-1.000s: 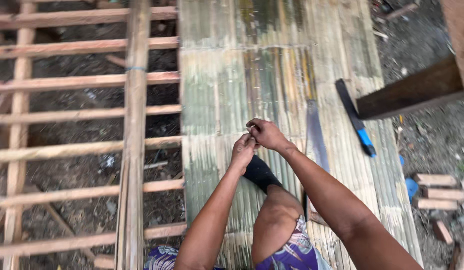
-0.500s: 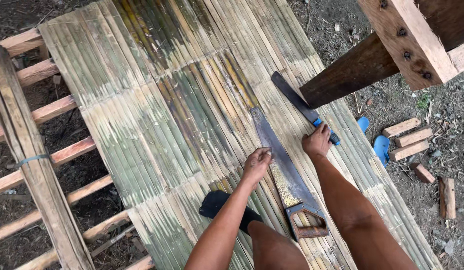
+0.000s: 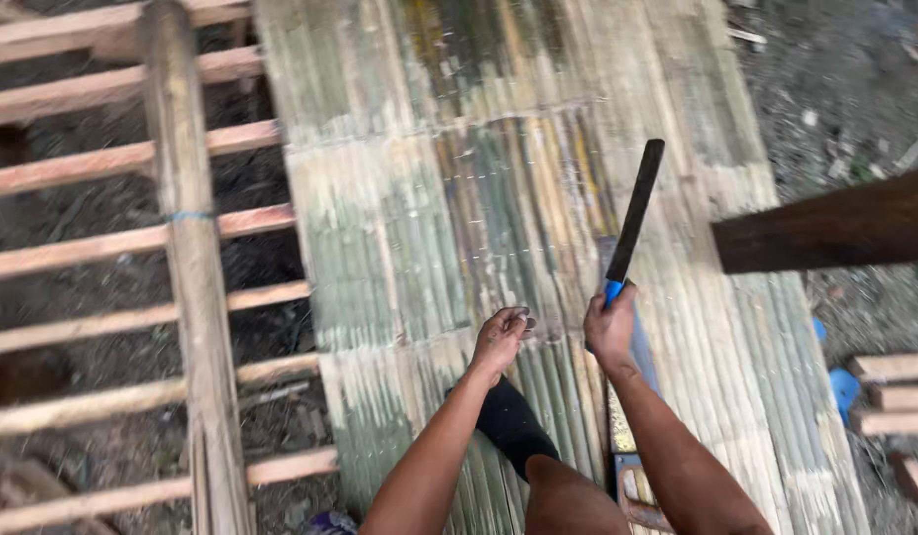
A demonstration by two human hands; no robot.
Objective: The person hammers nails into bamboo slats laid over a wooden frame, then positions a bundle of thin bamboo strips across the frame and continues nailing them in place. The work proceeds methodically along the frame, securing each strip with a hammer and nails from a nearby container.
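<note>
My right hand [image 3: 609, 327] grips the blue handle of a long dark machete [image 3: 634, 211], its blade raised up and away over the flattened bamboo mat [image 3: 400, 228]. My left hand [image 3: 503, 337] rests just to the left, fingers curled and pinching at a spot on the mat; whether something small sits between the fingertips I cannot tell. A hand saw [image 3: 627, 451] lies on the mat under my right forearm. My foot in a black sock [image 3: 511, 424] sits on the mat below my left hand.
An open frame of wooden slats [image 3: 102, 253] with a thick bamboo pole [image 3: 194, 267] lies to the left over dark ground. A dark wooden beam [image 3: 825, 233] juts in from the right. Short wood blocks [image 3: 890, 396] and a blue object [image 3: 843, 386] lie at right.
My right hand has taken hold of the machete that lay on the mat and lifted it. My left hand has stayed on the mat. The view has swung back left.
</note>
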